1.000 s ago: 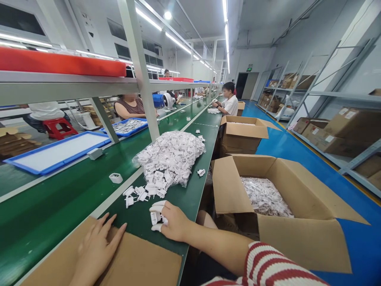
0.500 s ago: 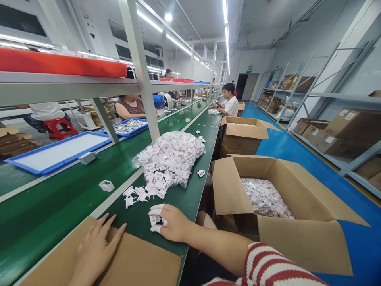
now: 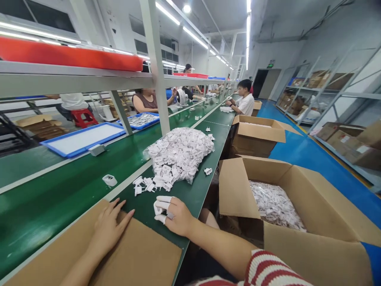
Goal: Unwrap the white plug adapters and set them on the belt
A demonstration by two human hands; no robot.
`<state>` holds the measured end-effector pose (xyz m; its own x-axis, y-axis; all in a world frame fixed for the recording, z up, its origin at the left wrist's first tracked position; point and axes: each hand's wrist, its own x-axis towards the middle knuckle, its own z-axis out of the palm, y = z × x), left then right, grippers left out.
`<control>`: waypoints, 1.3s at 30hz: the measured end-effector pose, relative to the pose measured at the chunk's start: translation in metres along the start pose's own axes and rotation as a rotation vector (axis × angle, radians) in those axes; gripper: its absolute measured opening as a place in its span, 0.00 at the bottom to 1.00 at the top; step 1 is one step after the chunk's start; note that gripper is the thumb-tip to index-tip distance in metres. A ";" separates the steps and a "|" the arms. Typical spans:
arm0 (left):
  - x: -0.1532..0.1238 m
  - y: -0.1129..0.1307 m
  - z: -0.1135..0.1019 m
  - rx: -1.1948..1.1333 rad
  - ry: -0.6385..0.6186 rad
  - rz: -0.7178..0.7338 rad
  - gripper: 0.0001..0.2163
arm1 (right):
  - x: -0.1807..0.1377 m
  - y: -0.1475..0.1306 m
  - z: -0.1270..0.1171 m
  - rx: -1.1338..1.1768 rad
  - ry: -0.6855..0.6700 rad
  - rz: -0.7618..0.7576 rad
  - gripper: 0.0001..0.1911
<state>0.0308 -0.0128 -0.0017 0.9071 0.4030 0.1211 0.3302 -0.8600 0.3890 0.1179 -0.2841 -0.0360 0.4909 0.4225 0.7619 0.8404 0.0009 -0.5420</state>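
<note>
My left hand [image 3: 109,227] lies with fingers spread on a flat brown cardboard sheet [image 3: 145,254]. To its right, my right hand [image 3: 180,214] wears white finger cots and pinches a small white plastic plug part [image 3: 157,208] just above the green bench. Beyond both hands sits a clear plastic bag [image 3: 186,153] heaped with white plug pieces. Several loose plug pieces [image 3: 145,185] have spilled at the bag's near side. A single plug piece [image 3: 208,171] rests near the bench edge. One hollow white casing [image 3: 109,180] stands on the belt, left of the bag.
Open cardboard carton [image 3: 239,186] at the right holds bagged white parts; another carton [image 3: 253,137] stands behind it. Blue trays [image 3: 67,154] lie across the belt. A metal post [image 3: 159,95] rises behind the bag. Co-workers sit farther along the line.
The view has turned left, so the scene shifts rightward. My right hand still grips the plug part, now held at a different angle. My left hand remains on the cardboard.
</note>
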 end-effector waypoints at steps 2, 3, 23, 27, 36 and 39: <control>-0.001 0.001 -0.001 -0.012 -0.010 -0.003 0.34 | 0.000 -0.001 -0.001 0.018 -0.002 -0.003 0.21; -0.002 0.001 -0.002 -0.017 -0.014 -0.001 0.34 | 0.000 -0.002 -0.001 0.032 -0.001 -0.010 0.20; 0.034 0.014 -0.077 -0.060 0.062 -0.132 0.29 | 0.025 -0.056 -0.068 1.168 -0.123 1.134 0.25; 0.020 0.028 -0.087 -0.020 0.070 -0.107 0.29 | 0.027 -0.068 -0.069 1.087 -0.203 1.064 0.29; -0.081 0.064 -0.060 -0.060 -0.204 0.099 0.17 | 0.007 -0.066 -0.042 0.650 -0.257 0.700 0.12; -0.103 0.062 -0.048 -0.151 -0.191 0.098 0.19 | 0.001 -0.070 -0.040 0.447 -0.364 0.418 0.05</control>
<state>-0.0543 -0.0928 0.0541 0.9705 0.2410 -0.0042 0.2083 -0.8297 0.5179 0.0690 -0.3198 0.0171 0.5781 0.7443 0.3344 0.3856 0.1120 -0.9158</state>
